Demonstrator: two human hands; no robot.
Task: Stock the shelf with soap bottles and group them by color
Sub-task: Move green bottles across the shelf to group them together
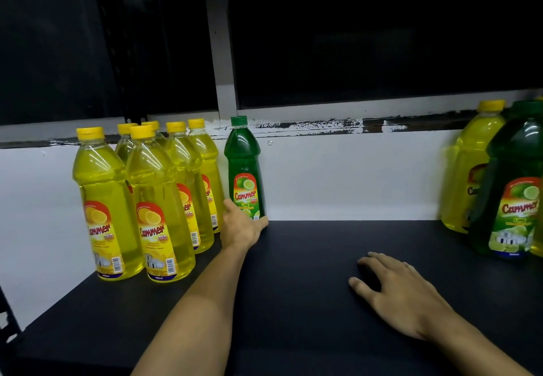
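My left hand (pixel 242 225) grips the base of the green bottle (pixel 245 170) standing upright just right of the yellow bottles (pixel 152 199) on the black shelf (pixel 293 302), while my right hand (pixel 402 293) rests spread on that shelf.

One head-worn view only, looking forward and down, close over the dark shelf (pixel 308 258) board from its front edge, facing the white back wall (pixel 338 175); both forearms reach in from below.

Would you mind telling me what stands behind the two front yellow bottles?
Four more yellow bottles stand behind the front pair; anything further back is hidden.
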